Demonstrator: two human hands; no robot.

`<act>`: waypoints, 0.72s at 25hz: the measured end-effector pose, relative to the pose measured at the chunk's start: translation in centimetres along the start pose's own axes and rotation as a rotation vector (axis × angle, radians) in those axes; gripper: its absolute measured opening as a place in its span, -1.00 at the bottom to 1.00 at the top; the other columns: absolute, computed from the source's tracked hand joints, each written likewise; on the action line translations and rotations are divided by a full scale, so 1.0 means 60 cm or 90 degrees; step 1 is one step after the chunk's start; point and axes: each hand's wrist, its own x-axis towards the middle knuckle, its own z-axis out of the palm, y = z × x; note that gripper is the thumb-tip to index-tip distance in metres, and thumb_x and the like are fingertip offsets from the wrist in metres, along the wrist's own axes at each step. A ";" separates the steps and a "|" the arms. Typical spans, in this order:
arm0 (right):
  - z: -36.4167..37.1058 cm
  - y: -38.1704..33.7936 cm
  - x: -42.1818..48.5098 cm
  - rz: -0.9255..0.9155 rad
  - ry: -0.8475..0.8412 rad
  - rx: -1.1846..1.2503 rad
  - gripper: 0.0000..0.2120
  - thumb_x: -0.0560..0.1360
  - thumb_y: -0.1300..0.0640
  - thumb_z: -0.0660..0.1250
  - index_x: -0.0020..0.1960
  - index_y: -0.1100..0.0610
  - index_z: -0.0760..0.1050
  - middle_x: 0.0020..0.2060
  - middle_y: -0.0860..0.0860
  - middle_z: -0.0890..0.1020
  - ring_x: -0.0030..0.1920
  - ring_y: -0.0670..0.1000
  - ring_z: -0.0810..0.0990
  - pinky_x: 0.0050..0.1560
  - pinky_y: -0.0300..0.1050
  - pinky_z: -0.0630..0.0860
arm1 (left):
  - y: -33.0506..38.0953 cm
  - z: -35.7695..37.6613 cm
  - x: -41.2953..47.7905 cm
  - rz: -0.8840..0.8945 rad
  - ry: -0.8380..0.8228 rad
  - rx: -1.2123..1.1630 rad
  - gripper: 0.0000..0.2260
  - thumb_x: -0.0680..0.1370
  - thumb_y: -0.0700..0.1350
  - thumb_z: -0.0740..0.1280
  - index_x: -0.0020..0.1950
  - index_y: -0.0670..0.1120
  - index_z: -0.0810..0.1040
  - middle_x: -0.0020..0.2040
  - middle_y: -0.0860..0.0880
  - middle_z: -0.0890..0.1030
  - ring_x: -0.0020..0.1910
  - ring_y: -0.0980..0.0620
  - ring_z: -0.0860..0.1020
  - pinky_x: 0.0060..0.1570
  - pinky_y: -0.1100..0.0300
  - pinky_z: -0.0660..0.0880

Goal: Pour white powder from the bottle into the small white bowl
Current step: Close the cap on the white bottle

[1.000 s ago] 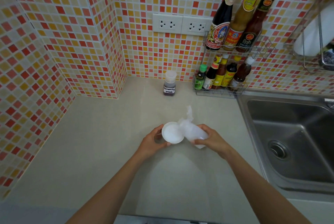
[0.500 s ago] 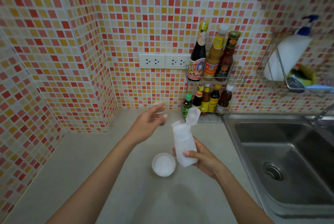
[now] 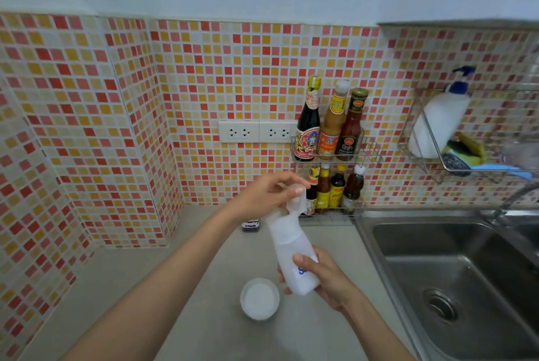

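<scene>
A translucent white bottle [image 3: 291,247] with white powder in its lower part stands nearly upright above the counter, tilted slightly left. My right hand [image 3: 323,276] grips its base. My left hand [image 3: 268,194] is on the bottle's flip cap at the top, fingers pinching it. The small white bowl [image 3: 259,298] sits on the counter just left of and below the bottle, with white powder inside.
A small dark labelled jar [image 3: 250,225] stands behind my left wrist. A wire rack with sauce bottles [image 3: 332,162] hangs by the wall. A steel sink [image 3: 455,282] lies to the right, with a dish soap rack [image 3: 443,133] above it. Beige counter [image 3: 140,279] spreads left.
The bottle went from tipped over the bowl to upright. My left hand left the bowl, rose, and now holds the flip cap. The camera view tilted up.
</scene>
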 end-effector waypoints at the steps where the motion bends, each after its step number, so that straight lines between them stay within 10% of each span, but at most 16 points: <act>1: 0.001 0.001 0.001 -0.003 0.025 0.005 -0.34 0.17 -0.12 0.58 0.08 0.29 0.51 -0.24 0.16 0.68 -0.26 0.12 0.66 -0.33 -0.01 0.63 | -0.004 -0.002 -0.003 0.005 0.032 -0.030 -0.85 0.55 -0.06 0.33 0.08 -0.04 0.62 0.04 0.03 0.64 -0.07 0.05 0.62 -0.04 0.11 0.61; 9: -0.014 -0.014 0.021 -0.011 0.145 0.065 -0.61 0.36 -0.02 0.36 0.04 0.26 0.53 -0.28 0.14 0.69 -0.29 0.09 0.67 -0.36 -0.02 0.63 | -0.055 0.018 -0.036 0.021 0.153 -0.096 -0.82 0.53 -0.12 0.36 0.11 -0.06 0.67 0.05 0.06 0.69 0.11 0.15 0.61 0.14 0.24 0.52; 18: -0.036 0.008 0.061 -0.004 0.175 -0.029 -0.42 0.30 0.01 0.48 0.26 0.13 0.43 -0.01 0.11 0.65 -0.04 0.08 0.65 -0.11 0.00 0.62 | -0.110 0.026 -0.037 -0.061 0.246 -0.110 -0.95 0.53 -0.08 0.35 -0.05 -0.03 0.56 -0.08 0.09 0.62 -0.05 0.11 0.58 0.00 0.27 0.52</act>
